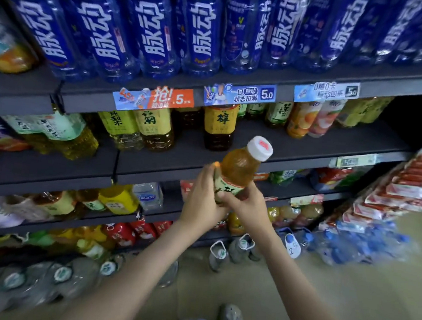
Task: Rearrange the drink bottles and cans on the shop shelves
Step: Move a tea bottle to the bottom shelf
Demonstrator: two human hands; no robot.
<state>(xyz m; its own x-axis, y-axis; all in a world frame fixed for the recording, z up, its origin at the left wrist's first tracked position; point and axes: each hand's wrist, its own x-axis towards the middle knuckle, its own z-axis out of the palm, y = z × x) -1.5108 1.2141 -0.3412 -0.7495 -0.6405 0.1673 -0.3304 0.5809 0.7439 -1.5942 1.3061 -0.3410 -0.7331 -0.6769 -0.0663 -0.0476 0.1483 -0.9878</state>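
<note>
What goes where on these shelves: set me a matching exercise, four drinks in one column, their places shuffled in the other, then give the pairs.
Drinks
1. white-capped tea bottle
2. blue-labelled bottles
3. dark tea bottle with yellow label
4. blue-capped water bottles

Places
A. on the floor, at the right
B. on the highest shelf in view
C. gripped by the left hand and the right hand
D. standing on the second shelf

Pairs: 1-C, 2-B, 3-D, 4-A
</note>
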